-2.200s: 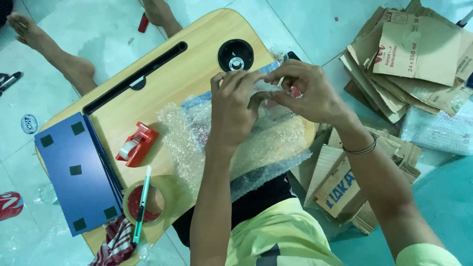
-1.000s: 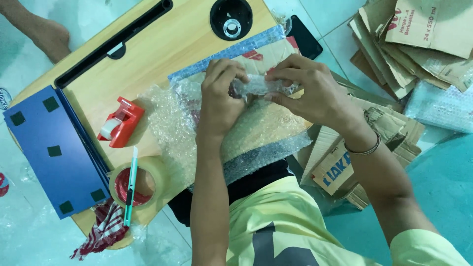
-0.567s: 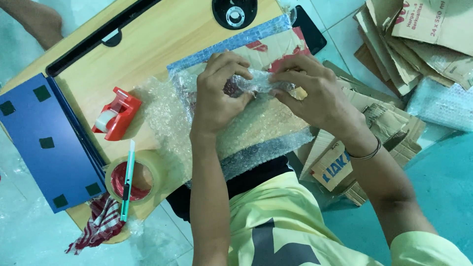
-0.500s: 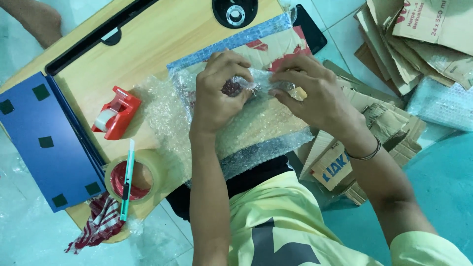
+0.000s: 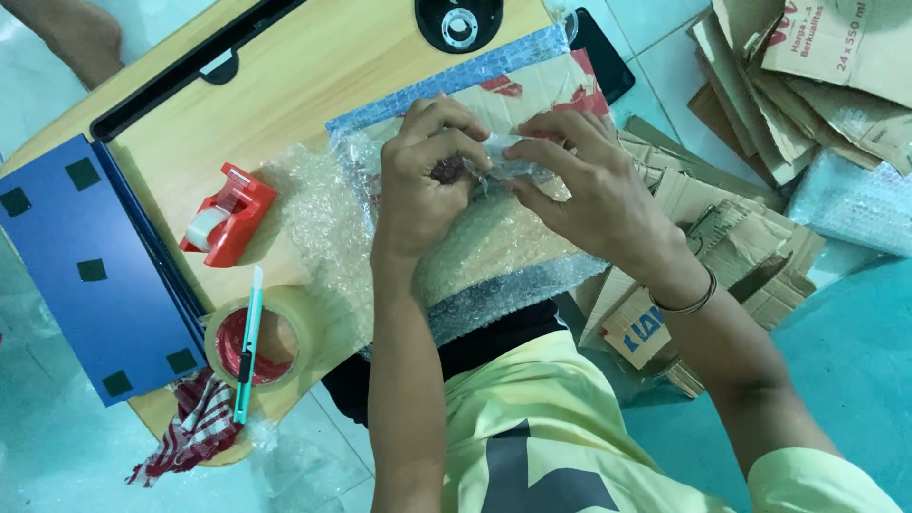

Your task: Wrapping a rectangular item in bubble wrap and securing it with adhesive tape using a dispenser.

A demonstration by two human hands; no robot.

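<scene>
Left fingers: the left hand (image 5: 423, 180) is curled, its fingertips and thumb pinching a small dark item (image 5: 446, 171) wrapped in bubble wrap, at the centre of the frame.
Right fingers: the right hand (image 5: 594, 190) reaches in from the right, its fingers pressed on the clear wrap just beside the left fingertips, gripping the loose end of that same little bundle.
Item and fingers: the small dark item sits between the two sets of fingertips, closer to the left ones, lifted slightly above the sheet below; most of it is hidden by wrap and fingers, so its kind cannot be told.
Step in hand: this looks like rolling or folding the wrap tight round the item, both hands closing the bundle.
Next move, as a judgement: the wrap would need holding shut with one hand while the other is free to fetch something to seal it.
Under the hands: a wide bubble wrap sheet (image 5: 475, 256) spread over a piece of cardboard (image 5: 532, 90) on the wooden lap table (image 5: 313, 85).
Left of centre: a red tape dispenser (image 5: 228, 214) on the table, well apart from the hands.
Lower left: a tape roll (image 5: 299, 309) with a green utility knife (image 5: 249, 342) lying across it, next to a blue board (image 5: 85, 275).
Right side: cardboard scraps (image 5: 750, 237) heaped on the floor.
</scene>
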